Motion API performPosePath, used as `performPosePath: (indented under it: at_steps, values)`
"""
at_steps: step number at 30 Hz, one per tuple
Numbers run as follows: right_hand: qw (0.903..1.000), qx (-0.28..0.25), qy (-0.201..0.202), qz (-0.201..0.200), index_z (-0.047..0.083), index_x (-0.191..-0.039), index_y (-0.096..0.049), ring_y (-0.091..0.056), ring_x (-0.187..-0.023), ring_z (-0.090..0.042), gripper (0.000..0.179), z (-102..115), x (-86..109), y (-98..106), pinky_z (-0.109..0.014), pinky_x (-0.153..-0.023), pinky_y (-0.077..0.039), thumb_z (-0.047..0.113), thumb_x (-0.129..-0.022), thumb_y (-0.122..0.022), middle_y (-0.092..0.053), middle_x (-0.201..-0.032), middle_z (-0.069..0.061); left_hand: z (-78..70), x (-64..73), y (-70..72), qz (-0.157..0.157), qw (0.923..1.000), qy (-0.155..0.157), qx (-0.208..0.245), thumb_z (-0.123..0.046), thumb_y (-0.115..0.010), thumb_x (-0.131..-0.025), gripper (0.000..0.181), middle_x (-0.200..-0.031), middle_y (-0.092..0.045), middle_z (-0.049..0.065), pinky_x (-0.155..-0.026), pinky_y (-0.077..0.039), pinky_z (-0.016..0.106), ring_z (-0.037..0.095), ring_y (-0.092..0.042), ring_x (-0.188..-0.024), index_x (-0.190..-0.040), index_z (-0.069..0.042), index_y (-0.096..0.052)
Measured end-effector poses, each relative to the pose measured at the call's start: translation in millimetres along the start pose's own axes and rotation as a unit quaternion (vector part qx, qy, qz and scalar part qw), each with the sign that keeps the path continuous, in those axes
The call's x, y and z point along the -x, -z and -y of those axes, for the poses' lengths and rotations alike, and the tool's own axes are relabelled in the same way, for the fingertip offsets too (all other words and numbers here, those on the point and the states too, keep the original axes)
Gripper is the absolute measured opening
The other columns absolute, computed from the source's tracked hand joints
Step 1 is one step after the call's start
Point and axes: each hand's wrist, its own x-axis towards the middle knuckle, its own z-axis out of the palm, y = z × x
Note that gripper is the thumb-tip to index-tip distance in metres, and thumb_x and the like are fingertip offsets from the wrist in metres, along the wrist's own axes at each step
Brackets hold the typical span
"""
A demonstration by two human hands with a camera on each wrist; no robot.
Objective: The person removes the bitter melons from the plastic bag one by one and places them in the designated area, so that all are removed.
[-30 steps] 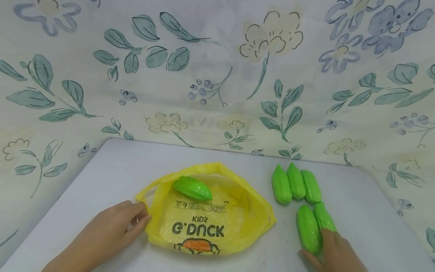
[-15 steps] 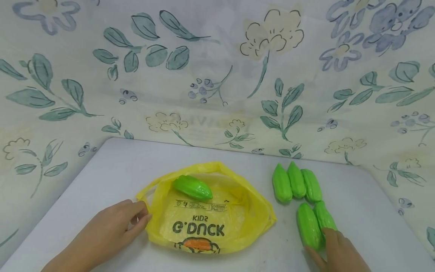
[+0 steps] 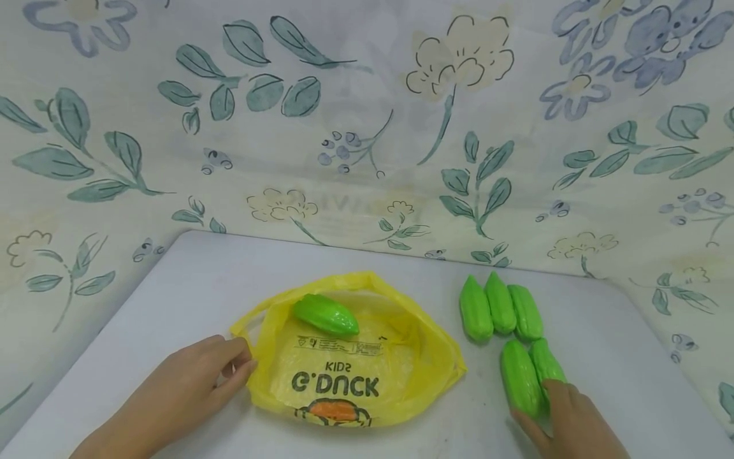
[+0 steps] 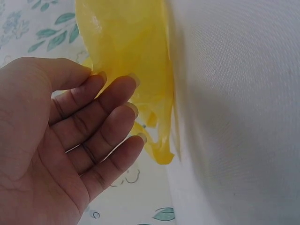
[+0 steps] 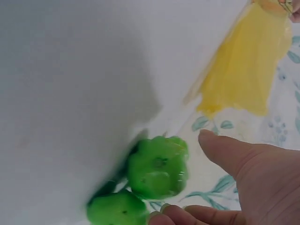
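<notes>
My left hand (image 3: 186, 382) pinches the left rim of a yellow plastic bag (image 3: 427, 395) between thumb and index finger; the other fingers extend loosely in the left wrist view. The bag lies with its mouth spread, printed "KIDS" and "DUCK" upside down. Inside it lies one green ribbed gourd (image 3: 325, 315). At the right, my right hand (image 3: 576, 424) straddles the near end of another ribbed gourd (image 3: 520, 379), fingers between it and a neighbouring gourd (image 3: 546, 362). In the right wrist view a gap shows between the thumb (image 5: 220, 147) and the gourd's lobed end (image 5: 159, 166).
Three more green gourds stand side by side farther back, the left (image 3: 476, 310), middle (image 3: 501, 305) and right (image 3: 525, 313) ones close together. All rest on a white table (image 3: 223, 274). A flower-printed sheet (image 3: 367, 140) rises behind its far edge.
The gourd by my right hand has slid slightly away from me, and the hand has shifted a little with it. My left hand and the bag stay as they were.
</notes>
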Motion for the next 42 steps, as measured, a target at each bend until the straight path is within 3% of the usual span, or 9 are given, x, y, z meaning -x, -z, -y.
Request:
performPosePath:
  at_steps: [4,15,22,30,36,42]
  values:
    - [0.9998,-0.004,0.011,-0.018,-0.016,-0.131,-0.05,-0.06,-0.081,-0.024,0.087,6,2.6,8,-0.047,-0.072,-0.056,0.055,-0.089,-0.078,-0.063,-0.1,-0.016,-0.6,0.7,1.2,-0.003,1.0,-0.001,0.002,-0.023,-0.074,-0.095,0.016,-0.079,-0.053,-0.016,-0.067,-0.05,0.028,0.005,-0.048,-0.073,-0.088,-0.029,-0.06]
    - [0.9997,-0.025,0.006,0.001,-0.003,-0.138,-0.055,-0.067,-0.094,-0.027,0.083,35,5.6,23,-0.051,-0.081,-0.058,0.06,-0.088,-0.077,-0.068,-0.107,-0.007,-0.8,2.0,1.6,-0.03,0.9994,-0.015,0.002,-0.02,-0.074,-0.094,0.019,-0.079,-0.053,-0.017,-0.066,-0.05,0.028,0.002,-0.049,-0.073,-0.087,-0.03,-0.06]
    - [0.9994,-0.002,0.029,-0.02,0.004,-0.142,-0.057,-0.065,-0.112,-0.035,0.08,59,11.7,29,-0.056,-0.092,-0.055,0.059,-0.088,-0.078,-0.066,-0.125,-0.013,-0.9,2.5,2.0,-0.031,0.9993,-0.02,0.001,-0.02,-0.074,-0.094,0.019,-0.078,-0.052,-0.018,-0.066,-0.048,0.028,0.003,-0.047,-0.072,-0.087,-0.03,-0.06]
    - [0.9958,-0.001,0.077,-0.049,0.01,-0.14,-0.061,-0.065,-0.115,-0.034,0.073,83,12.5,39,-0.055,-0.094,-0.055,0.055,-0.087,-0.081,-0.065,-0.132,-0.012,-2.1,3.0,2.1,-0.025,0.9996,-0.012,0.004,-0.021,-0.074,-0.094,0.018,-0.078,-0.052,-0.017,-0.066,-0.049,0.028,0.004,-0.047,-0.072,-0.086,-0.031,-0.06]
    - [0.9907,0.001,0.129,-0.043,0.015,-0.138,-0.062,-0.066,-0.113,-0.026,0.065,100,11.6,47,-0.048,-0.091,-0.058,0.054,-0.089,-0.079,-0.065,-0.133,-0.006,-2.5,3.6,2.2,-0.025,0.9996,-0.011,0.004,-0.022,-0.074,-0.095,0.018,-0.078,-0.052,-0.018,-0.066,-0.049,0.028,0.003,-0.047,-0.072,-0.087,-0.031,-0.061]
    - [0.9871,0.006,0.16,-0.009,0.019,-0.141,-0.06,-0.064,-0.12,-0.024,0.066,121,9.4,54,-0.048,-0.096,-0.056,0.057,-0.089,-0.077,-0.063,-0.138,-0.005,-3.3,3.8,3.2,-0.03,0.9995,-0.01,0.005,-0.021,-0.074,-0.094,0.019,-0.078,-0.052,-0.018,-0.066,-0.048,0.028,0.003,-0.047,-0.072,-0.087,-0.032,-0.06]
